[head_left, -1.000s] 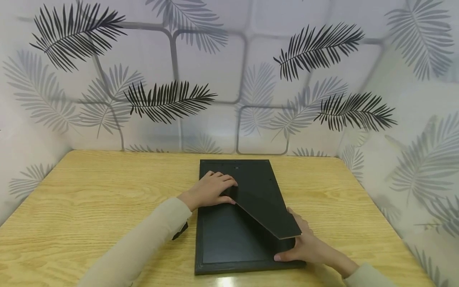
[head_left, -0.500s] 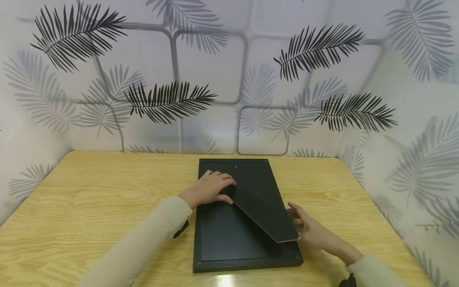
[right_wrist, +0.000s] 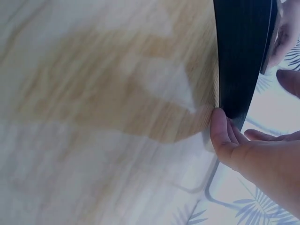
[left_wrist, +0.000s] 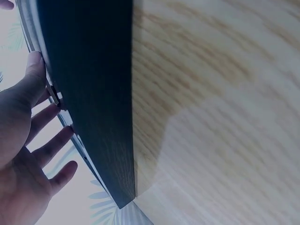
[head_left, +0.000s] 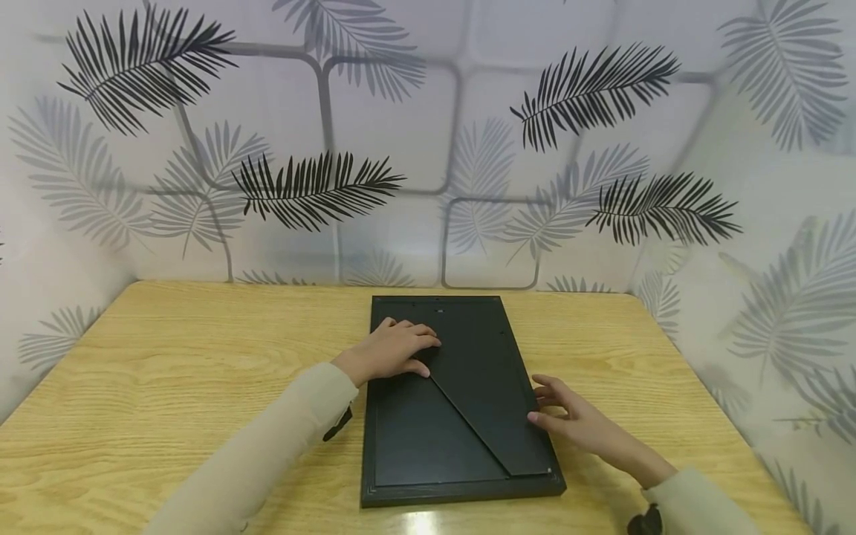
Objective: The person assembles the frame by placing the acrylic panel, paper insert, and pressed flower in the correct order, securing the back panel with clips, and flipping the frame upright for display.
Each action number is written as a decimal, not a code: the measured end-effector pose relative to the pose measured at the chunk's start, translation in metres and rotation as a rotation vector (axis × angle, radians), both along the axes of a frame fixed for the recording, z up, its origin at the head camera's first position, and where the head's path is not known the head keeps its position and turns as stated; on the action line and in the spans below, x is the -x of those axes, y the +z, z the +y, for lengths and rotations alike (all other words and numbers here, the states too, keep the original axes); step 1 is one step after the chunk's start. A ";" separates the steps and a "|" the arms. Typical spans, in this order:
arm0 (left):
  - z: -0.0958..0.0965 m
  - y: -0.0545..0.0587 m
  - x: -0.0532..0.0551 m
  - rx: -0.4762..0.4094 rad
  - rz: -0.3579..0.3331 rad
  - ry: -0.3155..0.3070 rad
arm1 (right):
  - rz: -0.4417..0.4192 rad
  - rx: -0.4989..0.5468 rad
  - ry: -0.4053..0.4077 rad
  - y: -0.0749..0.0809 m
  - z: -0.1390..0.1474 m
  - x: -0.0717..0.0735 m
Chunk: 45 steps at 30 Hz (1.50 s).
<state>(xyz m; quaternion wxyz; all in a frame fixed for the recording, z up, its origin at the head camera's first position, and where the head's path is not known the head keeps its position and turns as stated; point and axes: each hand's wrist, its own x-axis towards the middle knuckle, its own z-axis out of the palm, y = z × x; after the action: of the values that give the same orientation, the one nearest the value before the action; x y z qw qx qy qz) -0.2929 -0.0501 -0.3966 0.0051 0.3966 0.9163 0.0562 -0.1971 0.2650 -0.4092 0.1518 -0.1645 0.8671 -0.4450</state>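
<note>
Head view: black picture frame [head_left: 461,490] lies back side up on the wood-grain tabletop [head_left: 234,357], centred in front of the person. Its easel stand [head_left: 484,405] slants across the backing panel [head_left: 421,442], down flat or nearly so, wide end by the near right corner. Left hand [head_left: 394,349] rests on the upper left part of the back, thumb and fingers spread and relaxed, thumb tip at the stand's edge; no clear grip. Right hand [head_left: 582,427] is at the frame's right side, fingers loosely bent, thumb apart from them; right wrist view puts a fingertip touching or just beside the lower edge, nothing pinched. Step in hand looks like folding the stand against the back, probably about done. Next move likely calls for pressing the stand down to check it lies flush, or gripping both sides to lift the frame evenly.
</note>
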 end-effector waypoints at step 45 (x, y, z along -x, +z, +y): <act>-0.010 -0.012 -0.027 -0.039 0.087 0.006 | 0.203 -0.213 0.219 0.005 -0.037 -0.014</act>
<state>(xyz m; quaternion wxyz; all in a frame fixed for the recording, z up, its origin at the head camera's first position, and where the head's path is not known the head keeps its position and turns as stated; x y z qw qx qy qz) -0.2662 -0.0605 -0.4081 -0.0428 0.3957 0.9156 0.0569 -0.1829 0.2283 -0.4042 0.1276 -0.2848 0.8972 -0.3125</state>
